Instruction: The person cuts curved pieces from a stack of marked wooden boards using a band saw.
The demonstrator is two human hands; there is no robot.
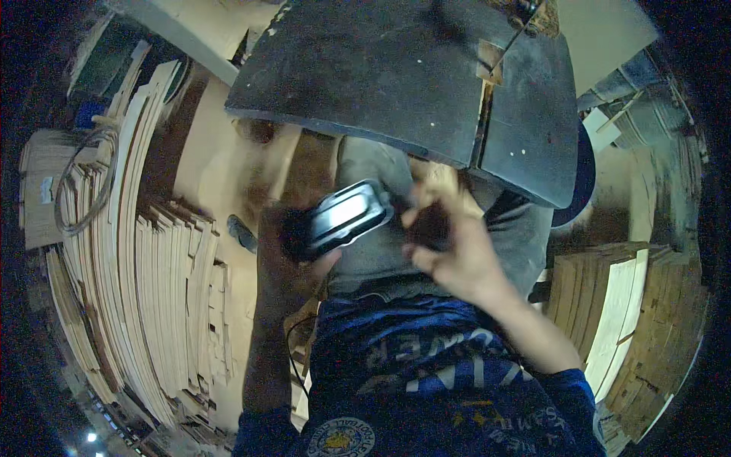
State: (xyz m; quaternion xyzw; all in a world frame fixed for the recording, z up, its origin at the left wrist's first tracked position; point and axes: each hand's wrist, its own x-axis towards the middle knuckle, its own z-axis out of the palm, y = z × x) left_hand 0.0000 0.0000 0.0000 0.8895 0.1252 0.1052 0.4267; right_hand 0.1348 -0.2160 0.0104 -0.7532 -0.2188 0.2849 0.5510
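My left hand, mostly in deep shadow, is closed on a dark phone-like device with a bright rectangular screen, tilted above my lap. Just right of the device is my right hand, blurred by motion. Its fingers are curled and the thumb stands apart from them; the space between looks dark, and I make out no thing held there. Behind the right hand a pale, blurred wood-coloured patch shows below the table edge.
A dark, curved tabletop with a slot stands ahead, over my knees. Stacked thin wooden strips and a looped cable are at left. More stacked boards stand at right. A thin cord hangs beside my shirt.
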